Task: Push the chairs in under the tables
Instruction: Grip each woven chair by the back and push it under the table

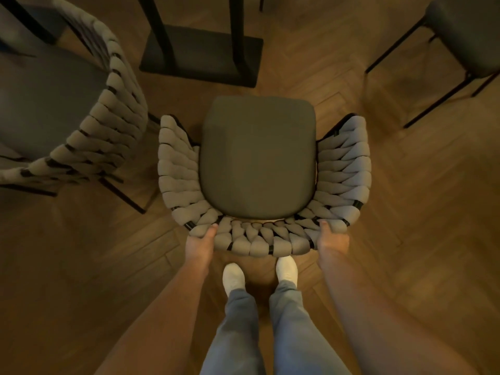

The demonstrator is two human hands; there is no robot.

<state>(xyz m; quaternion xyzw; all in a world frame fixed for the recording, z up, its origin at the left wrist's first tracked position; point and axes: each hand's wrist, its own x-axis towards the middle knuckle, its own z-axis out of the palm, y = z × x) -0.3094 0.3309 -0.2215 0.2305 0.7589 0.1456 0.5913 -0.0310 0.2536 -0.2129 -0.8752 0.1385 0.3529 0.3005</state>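
Note:
A chair (258, 158) with a dark seat cushion and a woven grey padded back stands right in front of me, its seat facing away toward a black table base (201, 55) on the floor. My left hand (201, 243) grips the left rear corner of the chair's back. At the right rear corner my right hand (331, 238) holds the back as well. The tabletop itself is out of view; only the black posts and flat foot plate show. The chair's front edge sits a short way from the foot plate.
A second woven-back chair (81, 117) stands close on the left, its legs near my chair. A dark chair with thin black legs (465, 39) is at the upper right. Herringbone wood floor (405, 212) lies all around. My feet in white socks are just behind the chair.

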